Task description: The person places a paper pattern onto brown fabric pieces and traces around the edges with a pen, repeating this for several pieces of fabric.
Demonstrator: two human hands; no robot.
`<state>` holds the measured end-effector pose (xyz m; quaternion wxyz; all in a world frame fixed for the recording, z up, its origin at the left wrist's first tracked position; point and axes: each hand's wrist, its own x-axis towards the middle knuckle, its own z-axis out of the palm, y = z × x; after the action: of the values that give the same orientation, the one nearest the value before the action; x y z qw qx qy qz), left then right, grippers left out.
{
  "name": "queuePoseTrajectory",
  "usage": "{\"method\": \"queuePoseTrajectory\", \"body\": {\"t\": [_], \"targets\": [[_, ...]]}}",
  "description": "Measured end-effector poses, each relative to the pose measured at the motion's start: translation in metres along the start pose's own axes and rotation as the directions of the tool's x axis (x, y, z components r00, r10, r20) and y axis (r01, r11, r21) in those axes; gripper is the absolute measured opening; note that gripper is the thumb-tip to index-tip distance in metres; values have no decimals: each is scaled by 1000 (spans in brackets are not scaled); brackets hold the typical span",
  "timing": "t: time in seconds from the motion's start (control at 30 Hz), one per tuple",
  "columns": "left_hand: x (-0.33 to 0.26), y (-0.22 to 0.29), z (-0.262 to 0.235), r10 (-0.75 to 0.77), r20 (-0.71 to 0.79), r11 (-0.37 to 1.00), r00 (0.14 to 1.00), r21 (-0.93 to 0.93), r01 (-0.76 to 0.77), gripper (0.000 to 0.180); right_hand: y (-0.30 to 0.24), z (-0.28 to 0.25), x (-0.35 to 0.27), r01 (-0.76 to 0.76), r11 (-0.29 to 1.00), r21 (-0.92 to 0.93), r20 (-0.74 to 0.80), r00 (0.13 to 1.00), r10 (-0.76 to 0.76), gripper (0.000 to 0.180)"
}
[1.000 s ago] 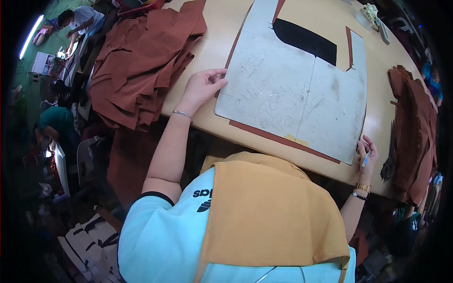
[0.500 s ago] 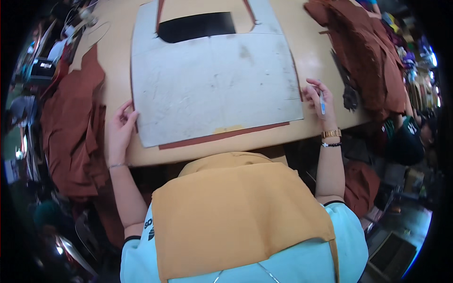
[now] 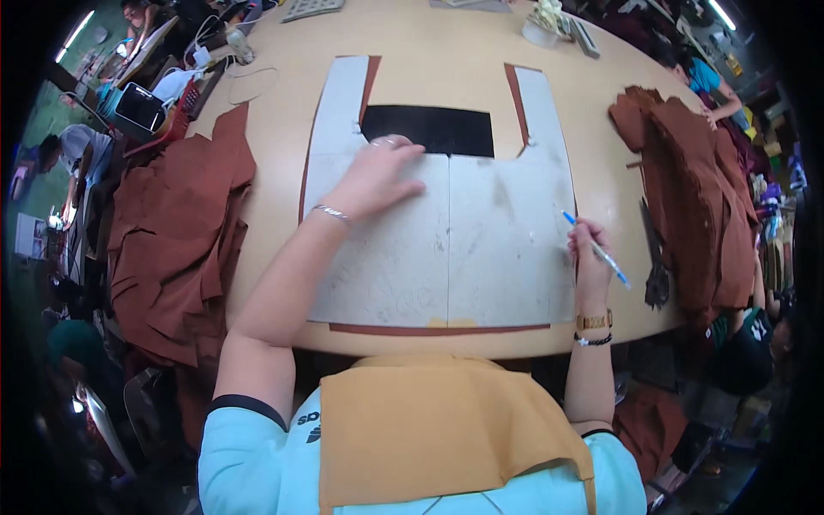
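A whitish pattern board (image 3: 506,257) with a wide notch at its far side lies on the table. A reddish-brown leather piece (image 3: 412,330) shows beneath it along the near edge and beside the notch. In the notch sits a flat black sheet (image 3: 438,129). My left hand (image 3: 382,176) reaches over the board, its fingers spread near the black sheet's lower left corner; no object shows in it. At the board's right edge my right hand (image 3: 590,245) grips a blue-and-white pen (image 3: 614,263), held at a slant.
Brown leather (image 3: 176,249) is heaped at the table's left side, more leather (image 3: 699,206) at the right. Dark-handled scissors (image 3: 657,275) lie beside the right heap. Toward the far edge stand a white tub (image 3: 541,33) and a grey mat (image 3: 313,9). Another person's hand (image 3: 714,116) touches the right heap.
My left hand has moved from the board's left edge up onto it by the notch. The board now appears lower and squarer in view. My right hand still holds the pen, now slanted differently.
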<state>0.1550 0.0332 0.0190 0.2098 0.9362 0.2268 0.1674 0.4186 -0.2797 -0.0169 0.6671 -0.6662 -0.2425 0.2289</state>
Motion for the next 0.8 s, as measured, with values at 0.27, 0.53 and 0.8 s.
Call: {"method": "queuePoseTrajectory", "body": {"t": [0.27, 0.53, 0.8], "targets": [[29, 9, 1, -45, 240, 989, 970, 144, 11, 59, -9, 62, 21, 23, 1000, -3, 171, 985, -22, 27], [24, 13, 2, -87, 273, 984, 958, 176, 39, 56, 7, 152, 67, 215, 976, 30, 270, 939, -215, 5], [-17, 16, 14, -51, 16, 988, 999, 144, 48, 44, 6, 183, 74, 376, 908, -183, 340, 891, -300, 7]]}}
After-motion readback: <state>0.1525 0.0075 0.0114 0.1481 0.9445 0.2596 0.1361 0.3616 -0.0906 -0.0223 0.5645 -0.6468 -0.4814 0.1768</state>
